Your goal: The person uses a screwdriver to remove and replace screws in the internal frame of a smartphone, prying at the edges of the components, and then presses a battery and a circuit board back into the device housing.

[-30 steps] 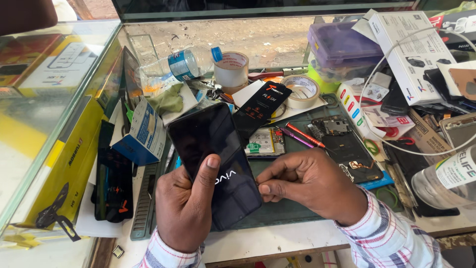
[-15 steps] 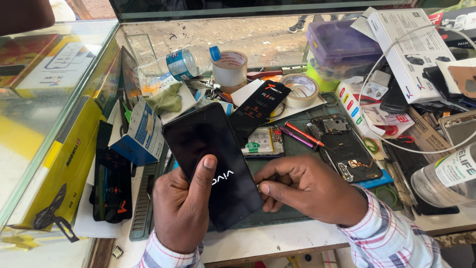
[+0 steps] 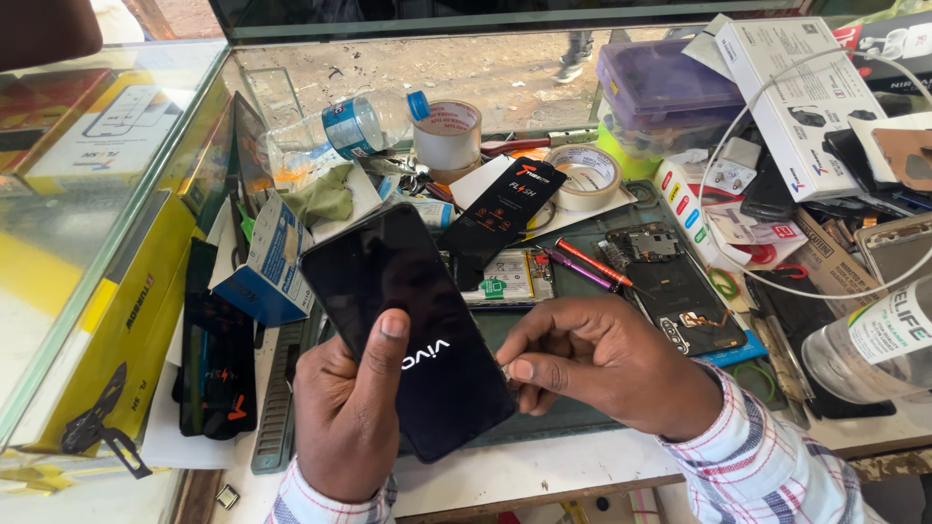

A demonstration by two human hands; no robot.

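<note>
My left hand (image 3: 348,417) holds a black smartphone (image 3: 408,320) tilted over the bench, its dark screen showing a white logo, with the thumb lying on the glass. My right hand (image 3: 602,361) is at the phone's right edge, thumb and forefinger pinched together against the side. Whether something small sits between those fingertips cannot be made out. Beyond the hands lies an opened phone back (image 3: 680,291) with its circuit board exposed, on a green work mat (image 3: 573,412).
A cluttered repair bench: two tape rolls (image 3: 447,131), a plastic bottle lying on its side (image 3: 340,126), a blue carton (image 3: 267,262), a black packet (image 3: 505,209), red and purple pens (image 3: 592,262), a white cable (image 3: 777,281), boxes and a second bottle (image 3: 874,349) at right, yellow boxes (image 3: 116,330) at left.
The phone has tilted and shifted slightly. My right hand's fingers have closed in tighter on its right edge.
</note>
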